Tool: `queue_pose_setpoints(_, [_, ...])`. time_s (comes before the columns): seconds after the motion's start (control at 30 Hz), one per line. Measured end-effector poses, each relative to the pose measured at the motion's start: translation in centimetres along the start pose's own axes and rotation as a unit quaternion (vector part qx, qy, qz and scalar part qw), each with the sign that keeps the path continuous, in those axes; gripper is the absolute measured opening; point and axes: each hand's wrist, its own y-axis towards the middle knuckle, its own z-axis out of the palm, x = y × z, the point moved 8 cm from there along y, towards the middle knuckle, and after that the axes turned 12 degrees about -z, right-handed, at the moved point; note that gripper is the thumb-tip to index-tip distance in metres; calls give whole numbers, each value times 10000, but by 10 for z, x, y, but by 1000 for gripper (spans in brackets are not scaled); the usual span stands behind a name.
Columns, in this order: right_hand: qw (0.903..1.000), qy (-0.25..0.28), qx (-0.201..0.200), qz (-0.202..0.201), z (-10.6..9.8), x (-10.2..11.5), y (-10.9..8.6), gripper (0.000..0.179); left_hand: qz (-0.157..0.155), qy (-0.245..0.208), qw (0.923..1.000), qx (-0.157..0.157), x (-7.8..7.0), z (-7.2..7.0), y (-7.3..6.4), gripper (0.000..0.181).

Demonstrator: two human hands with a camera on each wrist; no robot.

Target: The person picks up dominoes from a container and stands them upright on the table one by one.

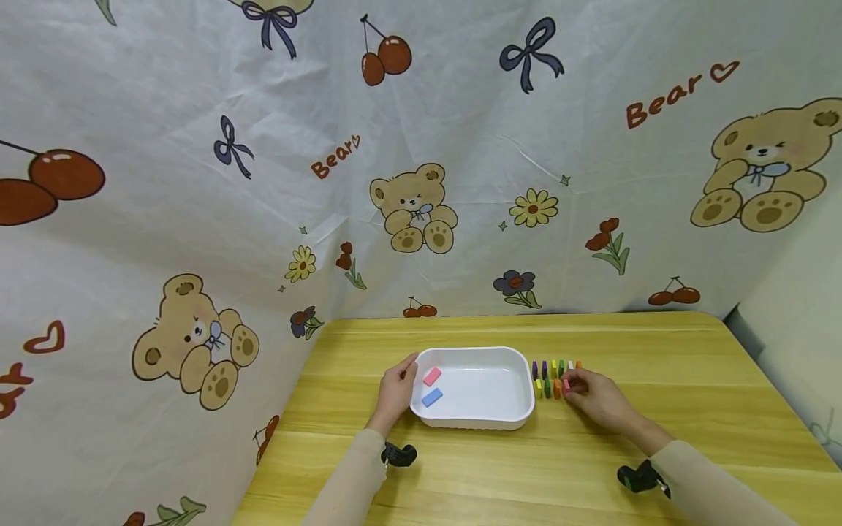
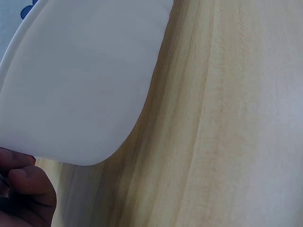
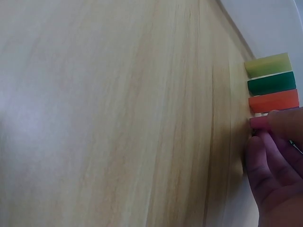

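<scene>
A white plastic tray (image 1: 483, 394) stands on the table, with a pink block (image 1: 432, 376) and a blue block (image 1: 432, 397) lying flat near its left end. At that end my left hand (image 1: 396, 391) holds the tray's rim; only part of the hand shows in the left wrist view. To the right of the tray, my right hand (image 1: 601, 400) pinches another pink block (image 3: 259, 123) between thumb and fingers, at the right end of the front row. Beside it stand an orange block (image 3: 273, 100), a green block (image 3: 271, 83) and a yellow block (image 3: 269, 65).
Behind the front row runs a second row of upright blocks, among them a purple block (image 1: 536, 370) and a green block (image 1: 562, 367); my right hand partly covers its right end. The wooden table (image 1: 487, 475) meets a bear-patterned cloth (image 1: 473, 277) at its back and left.
</scene>
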Motion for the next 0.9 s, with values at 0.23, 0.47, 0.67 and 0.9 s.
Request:
queue_pose_setpoints(0.23, [10000, -74, -15, 28, 0, 1, 1, 27, 9, -22, 10000, 12, 0, 0, 0, 38])
queue_pose_setpoints(0.47, [9998, 44, -25, 177, 1, -3, 1, 38, -10, 3, 10000, -8, -1, -1, -1, 38])
queue_pose_setpoints(0.67, [9999, -4, -159, 65, -2, -1, 0, 39, 12, 55, 10000, -39, -1, -1, -1, 37])
queue_pose_setpoints(0.9, [9987, -55, -484, -178, -11, 5, -3, 37, 9, 26, 10000, 13, -1, 0, -1, 38])
